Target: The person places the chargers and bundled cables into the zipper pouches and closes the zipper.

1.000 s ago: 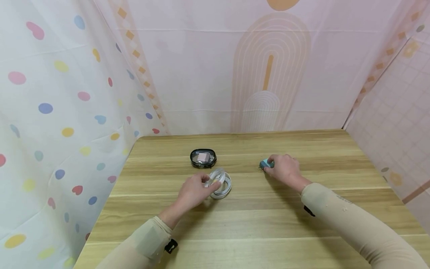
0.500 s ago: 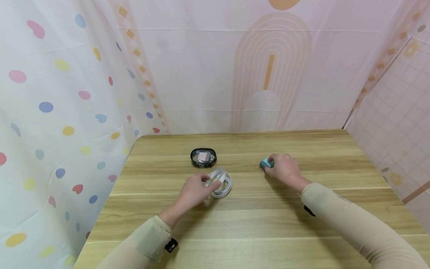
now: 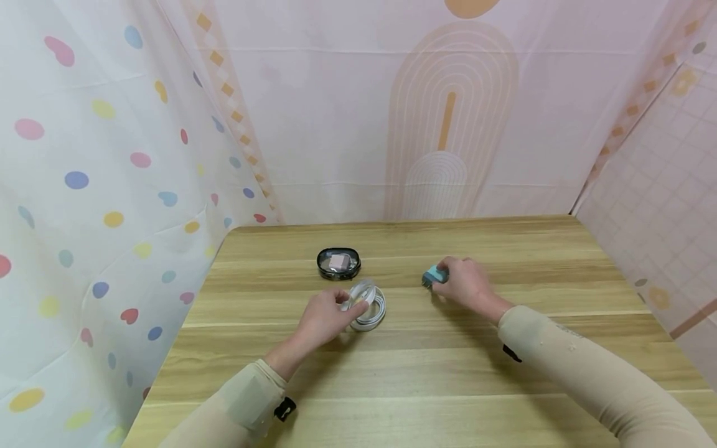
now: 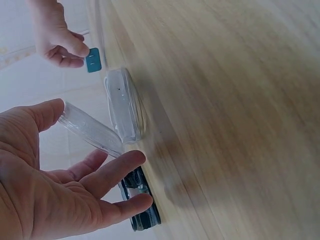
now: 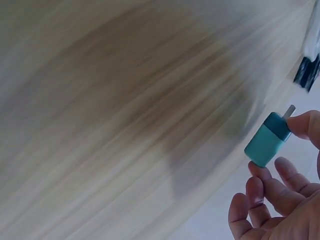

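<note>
Pinching a teal charger plug (image 5: 267, 140), the right hand (image 3: 467, 283) is hovering over the wooden tabletop (image 3: 448, 386), right of the clear cable case (image 4: 122, 107), whose raised lid (image 4: 90, 127) the left hand (image 3: 325, 317) is holding.

Over the wooden desk (image 3: 392, 373), left of its middle, the left hand (image 3: 327, 315) pinches a clear lid (image 3: 365, 289) by a coiled white cable (image 3: 381, 309). The right hand (image 3: 469, 285), nearer the right edge, pinches a teal plug adapter (image 3: 434, 275). A black oval case (image 3: 338, 275) lies towards the back edge.
</note>
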Tool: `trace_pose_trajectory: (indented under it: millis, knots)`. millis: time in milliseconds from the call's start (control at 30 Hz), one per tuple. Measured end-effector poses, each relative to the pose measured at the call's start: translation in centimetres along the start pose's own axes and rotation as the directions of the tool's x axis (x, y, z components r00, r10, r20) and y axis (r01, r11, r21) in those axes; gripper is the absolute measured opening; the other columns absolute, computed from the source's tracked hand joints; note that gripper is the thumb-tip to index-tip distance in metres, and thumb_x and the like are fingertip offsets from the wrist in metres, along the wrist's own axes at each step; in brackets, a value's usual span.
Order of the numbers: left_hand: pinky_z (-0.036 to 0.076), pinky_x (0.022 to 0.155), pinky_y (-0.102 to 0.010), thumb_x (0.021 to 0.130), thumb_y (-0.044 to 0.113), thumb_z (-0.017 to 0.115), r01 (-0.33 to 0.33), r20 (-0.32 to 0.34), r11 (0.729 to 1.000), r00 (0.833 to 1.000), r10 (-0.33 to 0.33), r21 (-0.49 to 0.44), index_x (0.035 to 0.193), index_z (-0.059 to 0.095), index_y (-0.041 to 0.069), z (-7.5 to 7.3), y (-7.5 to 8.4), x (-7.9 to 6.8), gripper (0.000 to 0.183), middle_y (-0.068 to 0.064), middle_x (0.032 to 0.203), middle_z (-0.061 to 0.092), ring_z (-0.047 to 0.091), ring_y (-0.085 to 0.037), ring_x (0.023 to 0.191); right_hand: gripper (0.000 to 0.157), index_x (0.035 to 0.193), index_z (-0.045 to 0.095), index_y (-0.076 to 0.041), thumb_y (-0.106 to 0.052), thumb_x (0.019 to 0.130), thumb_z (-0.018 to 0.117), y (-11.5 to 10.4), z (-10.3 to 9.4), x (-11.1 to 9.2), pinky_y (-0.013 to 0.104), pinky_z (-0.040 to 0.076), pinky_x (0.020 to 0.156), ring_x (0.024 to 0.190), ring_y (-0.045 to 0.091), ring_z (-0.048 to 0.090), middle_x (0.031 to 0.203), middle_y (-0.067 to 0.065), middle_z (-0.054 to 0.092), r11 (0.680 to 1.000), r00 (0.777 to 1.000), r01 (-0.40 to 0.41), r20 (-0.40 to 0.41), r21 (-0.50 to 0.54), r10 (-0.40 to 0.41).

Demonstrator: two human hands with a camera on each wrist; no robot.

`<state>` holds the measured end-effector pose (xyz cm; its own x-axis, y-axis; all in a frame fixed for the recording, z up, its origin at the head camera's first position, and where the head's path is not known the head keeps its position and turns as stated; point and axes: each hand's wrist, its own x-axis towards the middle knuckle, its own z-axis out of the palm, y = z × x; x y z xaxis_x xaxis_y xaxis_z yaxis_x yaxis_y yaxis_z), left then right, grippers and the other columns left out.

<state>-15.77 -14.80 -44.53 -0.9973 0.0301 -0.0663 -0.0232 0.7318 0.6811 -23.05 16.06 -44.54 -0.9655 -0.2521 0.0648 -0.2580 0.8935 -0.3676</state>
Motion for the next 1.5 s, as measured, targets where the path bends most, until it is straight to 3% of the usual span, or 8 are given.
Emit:
trace_pose_trajectory:
  millis: [233,367,533,633,733,1067,1267,1500]
  knots:
    - [0.060,0.097,-0.047,0.094,0.051,0.078,0.016,0.011,1.000,1.000,-0.016,-0.012,0.123,0.074,0.002,-0.1,-0.1,0.1,0.058,-0.016,0.122,0.077,0.070,-0.024,0.102,0.040,0.121,0.075,-0.002,-0.026,0.089,0.082,-3.5,0.6,-0.6,0.041,0.064,0.083,0.099,0.027,0.071,0.111,0.012,0.081,0.990,0.993,0.119,0.008,0.080,-0.120]
    - [0.061,0.097,-0.047,0.094,0.052,0.078,0.016,0.018,1.000,1.000,-0.016,-0.021,0.125,0.073,0.001,-0.2,0.0,0.1,0.060,-0.016,0.124,0.077,0.070,-0.024,0.103,0.039,0.119,0.075,-0.004,-0.025,0.087,0.085,-5.3,1.3,-1.0,0.034,0.060,0.076,0.092,0.021,0.066,0.112,0.010,0.081,0.978,0.982,0.183,0.019,0.105,-0.186]
    - [0.062,0.088,-0.041,0.093,0.051,0.079,0.023,0.023,0.999,0.999,-0.022,-0.038,0.125,0.073,0.001,-0.2,0.2,0.0,0.059,-0.016,0.120,0.077,0.069,-0.022,0.095,0.039,0.117,0.076,-0.006,-0.023,0.084,0.086,-7.1,2.4,-1.4,0.031,0.054,0.072,0.085,0.017,0.060,0.110,0.007,0.081,0.957,0.962,0.269,0.011,0.107,-0.272]
    - [0.061,0.080,-0.036,0.093,0.049,0.079,0.024,0.026,0.999,0.999,-0.023,-0.042,0.123,0.073,0.000,-0.2,0.2,0.0,0.058,-0.016,0.117,0.077,0.068,-0.020,0.091,0.043,0.120,0.074,-0.006,-0.024,0.083,0.087,-8.0,3.0,-1.5,0.035,0.057,0.077,0.088,0.018,0.063,0.110,0.006,0.081,0.949,0.953,0.301,0.011,0.094,-0.304]
    - [0.059,0.075,-0.032,0.094,0.048,0.079,0.030,0.028,0.999,0.999,-0.029,-0.041,0.123,0.073,0.000,-0.2,0.2,0.0,0.057,-0.016,0.117,0.077,0.067,-0.020,0.089,0.054,0.129,0.068,-0.004,-0.024,0.084,0.088,-8.7,3.3,-1.5,0.035,0.058,0.079,0.092,0.019,0.065,0.113,0.007,0.080,0.950,0.954,0.295,0.028,0.102,-0.300]
    - [0.054,0.067,-0.028,0.094,0.048,0.079,0.037,0.032,0.998,0.999,-0.036,-0.054,0.122,0.073,-0.001,-0.2,0.3,-0.1,0.057,-0.015,0.114,0.076,0.066,-0.020,0.085,0.097,0.159,0.038,0.001,-0.026,0.082,0.091,-10.2,4.4,-1.2,0.027,0.059,0.073,0.077,0.008,0.064,0.116,0.007,0.079,0.959,0.965,0.255,0.025,0.121,-0.259]
    - [0.056,0.071,-0.032,0.094,0.049,0.078,0.012,0.028,0.999,1.000,-0.010,-0.047,0.118,0.074,-0.001,-0.2,0.2,-0.1,0.055,-0.015,0.112,0.077,0.067,-0.020,0.088,0.098,0.159,0.038,0.002,-0.032,0.083,0.090,-10.7,5.2,-1.0,0.047,0.062,0.091,0.096,0.027,0.072,0.106,0.011,0.078,0.966,0.968,0.252,-0.017,0.054,-0.251]
    - [0.057,0.073,-0.032,0.093,0.049,0.079,-0.001,0.017,1.000,1.000,0.002,-0.026,0.117,0.074,-0.001,0.0,0.2,0.0,0.055,-0.015,0.111,0.078,0.067,-0.020,0.087,0.090,0.156,0.045,-0.002,-0.038,0.086,0.089,-10.8,5.5,-0.9,0.058,0.053,0.112,0.124,0.044,0.067,0.128,0.022,0.074,0.975,0.974,0.224,0.024,0.013,-0.224]
